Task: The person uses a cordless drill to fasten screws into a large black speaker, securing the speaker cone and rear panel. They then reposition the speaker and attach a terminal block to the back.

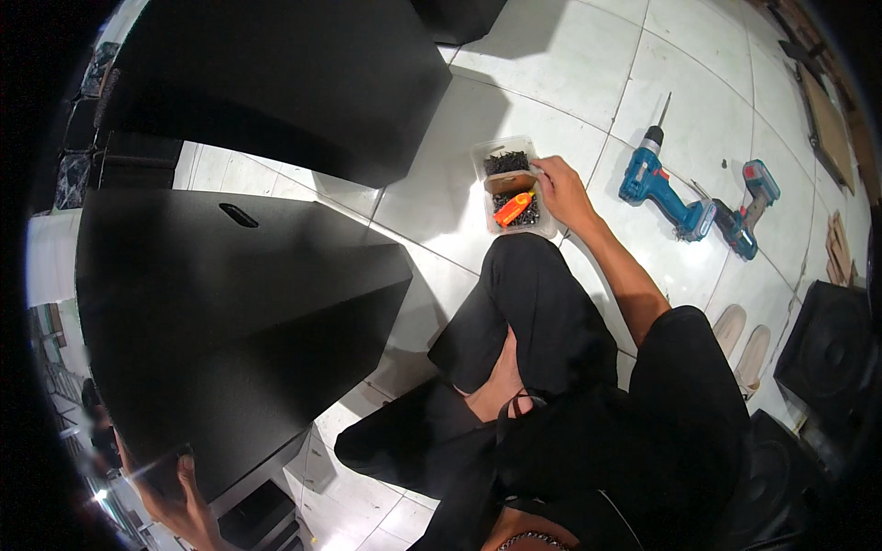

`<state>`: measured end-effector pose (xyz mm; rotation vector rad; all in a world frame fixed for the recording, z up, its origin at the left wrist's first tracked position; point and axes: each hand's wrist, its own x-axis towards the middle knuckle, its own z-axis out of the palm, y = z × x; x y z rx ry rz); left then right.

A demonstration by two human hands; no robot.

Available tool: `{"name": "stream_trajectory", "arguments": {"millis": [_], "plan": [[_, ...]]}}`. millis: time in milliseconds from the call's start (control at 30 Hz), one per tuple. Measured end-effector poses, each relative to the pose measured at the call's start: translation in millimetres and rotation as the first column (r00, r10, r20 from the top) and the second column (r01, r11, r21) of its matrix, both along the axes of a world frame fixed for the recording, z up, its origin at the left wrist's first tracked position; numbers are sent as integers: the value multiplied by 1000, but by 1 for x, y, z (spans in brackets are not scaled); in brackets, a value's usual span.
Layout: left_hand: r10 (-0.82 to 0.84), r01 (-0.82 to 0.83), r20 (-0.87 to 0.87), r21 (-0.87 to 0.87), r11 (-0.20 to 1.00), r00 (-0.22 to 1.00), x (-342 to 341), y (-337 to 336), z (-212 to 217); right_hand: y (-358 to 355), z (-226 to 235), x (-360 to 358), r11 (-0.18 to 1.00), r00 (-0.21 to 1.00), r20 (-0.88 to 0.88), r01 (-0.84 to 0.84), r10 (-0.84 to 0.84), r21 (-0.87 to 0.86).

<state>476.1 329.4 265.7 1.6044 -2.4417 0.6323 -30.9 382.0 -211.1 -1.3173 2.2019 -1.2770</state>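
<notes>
At the lower left, my left hand (186,503) grips the near edge of a large black cabinet (239,285), its thumb pressed on the dark face and its other fingers partly hidden at the edge. A slot-shaped opening (239,215) shows near the cabinet's far side. My right hand (564,191) is at the right rim of a clear plastic container (492,147), fingers closed on that side. Dark screws (508,163) fill the container's far part, beyond a brown divider (508,183). An orange tool or bottle (514,209) lies on more dark screws in the near part.
A blue cordless drill (657,184) with a long bit lies on the white tiles, right of my hand. A second power tool (749,207) is beside it. Another black cabinet (285,83) stands at the far left. Pale slippers (742,340) and black speakers (827,340) are at right.
</notes>
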Motion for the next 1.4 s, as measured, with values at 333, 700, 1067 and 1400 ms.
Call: {"name": "stream_trajectory", "arguments": {"millis": [333,700,1067,1400], "plan": [[-36,35,-15,-37,999,999,25,-6,-9,-13,26,45,812,925,-225,-129,306,570],[-69,73,46,-95,993,997,25,-4,-5,-27,-6,54,842,930,-304,-11,206,540],[2,-1,10,-14,1000,1000,-61,12,6,-17,-1,53,850,962,-185,-76,199,521],[-4,3,-30,-41,999,1000,-46,3,-1,193,36,-199,481,794,-580,587,-185,651]]}}
